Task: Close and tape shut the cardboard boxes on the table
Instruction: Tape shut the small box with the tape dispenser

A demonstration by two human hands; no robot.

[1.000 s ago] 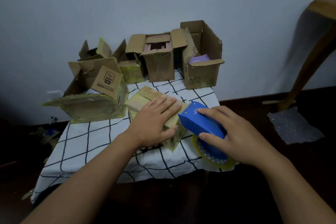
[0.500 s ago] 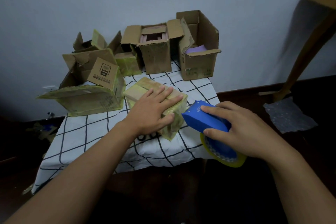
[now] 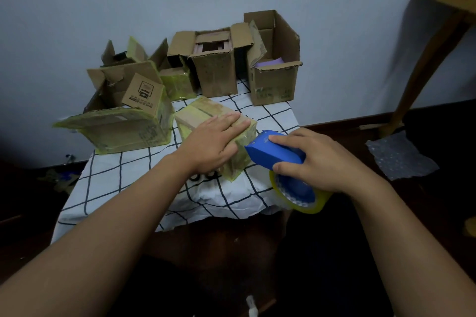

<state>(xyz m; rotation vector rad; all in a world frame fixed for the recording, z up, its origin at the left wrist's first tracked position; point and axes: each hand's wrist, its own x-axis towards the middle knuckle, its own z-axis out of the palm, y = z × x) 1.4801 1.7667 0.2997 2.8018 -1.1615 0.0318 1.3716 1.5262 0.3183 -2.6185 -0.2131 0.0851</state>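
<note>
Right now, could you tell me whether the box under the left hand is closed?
Closed: the box has its top flaps folded flat, and the left hand presses on them.

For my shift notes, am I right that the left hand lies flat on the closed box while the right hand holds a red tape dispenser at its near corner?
Not quite: the head view shows the tape dispenser is blue, not red. The rest holds: the left hand lies flat on the closed box, and the right hand holds the dispenser at its near corner.
</note>
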